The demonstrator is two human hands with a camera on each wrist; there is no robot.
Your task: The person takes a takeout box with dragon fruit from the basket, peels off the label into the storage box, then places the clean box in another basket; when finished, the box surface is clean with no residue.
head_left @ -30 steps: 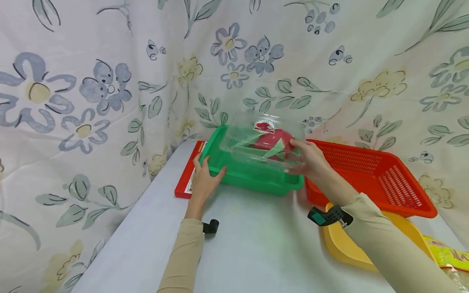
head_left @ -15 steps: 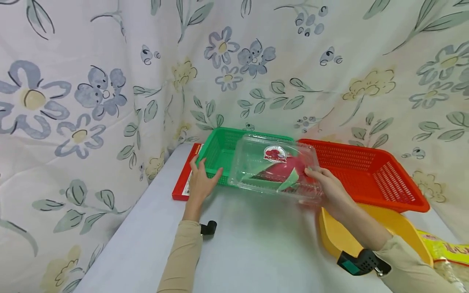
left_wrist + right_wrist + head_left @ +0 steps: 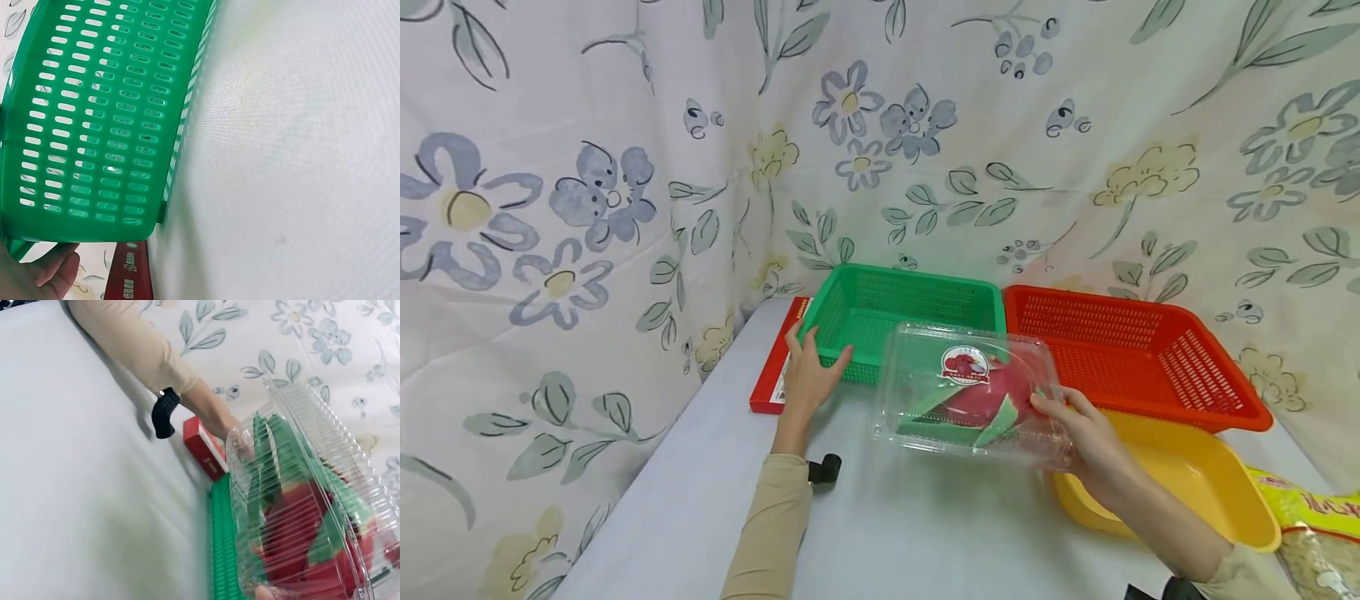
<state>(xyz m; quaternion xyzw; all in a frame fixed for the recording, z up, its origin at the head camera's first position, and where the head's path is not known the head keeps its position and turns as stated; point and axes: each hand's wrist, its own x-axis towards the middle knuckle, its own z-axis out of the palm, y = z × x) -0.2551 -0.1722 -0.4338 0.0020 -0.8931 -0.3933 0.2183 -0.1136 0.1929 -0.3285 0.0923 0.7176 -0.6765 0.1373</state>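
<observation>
white oval label (image 3: pixel 966 365) with a red fruit picture (image 3: pixel 966 362) on the clear plastic box (image 3: pixel 921 371), its lettering too small for us to read, red characters (image 3: pixel 1330 505) on the yellow bag (image 3: pixel 1296 510), pale characters (image 3: pixel 129 262) on the red box (image 3: pixel 139 278), neither readable to us

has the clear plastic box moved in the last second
Yes, the clear plastic box has moved down the head view and slightly right: its far edge, earlier above the far rim of the red basket, now shows below it.
</observation>
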